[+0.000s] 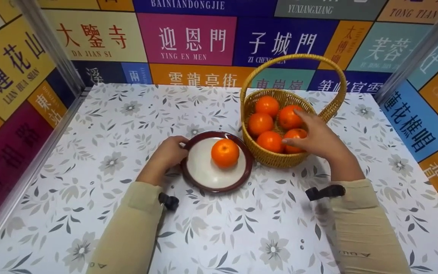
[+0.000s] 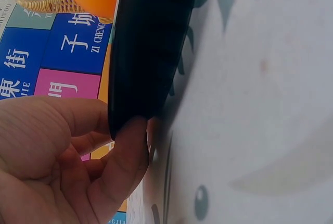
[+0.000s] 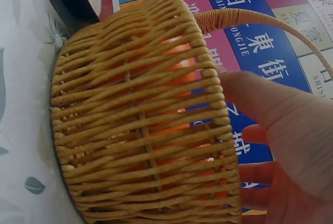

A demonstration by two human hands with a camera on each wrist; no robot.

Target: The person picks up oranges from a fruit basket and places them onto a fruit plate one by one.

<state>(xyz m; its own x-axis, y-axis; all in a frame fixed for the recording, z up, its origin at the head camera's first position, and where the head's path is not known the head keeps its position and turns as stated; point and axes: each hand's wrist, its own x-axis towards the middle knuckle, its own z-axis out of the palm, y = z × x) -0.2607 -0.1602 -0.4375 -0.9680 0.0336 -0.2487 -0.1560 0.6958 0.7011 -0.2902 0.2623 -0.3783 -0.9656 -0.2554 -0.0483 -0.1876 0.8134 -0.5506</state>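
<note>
My left hand (image 1: 171,151) pinches the left rim of a white plate (image 1: 200,171) with a dark red-brown edge. In the left wrist view, the fingers of the left hand (image 2: 78,151) hold the rim from both sides, and the plate's dark underside (image 2: 151,52) shows. One orange (image 1: 225,153) sits on the plate, right of its middle. My right hand (image 1: 319,135) reaches over the right side of a wicker basket (image 1: 280,160), thumb and fingers spread above the oranges (image 1: 291,116) inside. Its fingertips are partly hidden behind the basket wall in the right wrist view.
The basket's tall arched handle (image 1: 295,57) rises over it, behind the right hand. Plate and basket stand side by side, nearly touching, on a floral white tabletop (image 1: 219,236). Panels with printed lettering (image 1: 192,40) enclose the table's back and sides.
</note>
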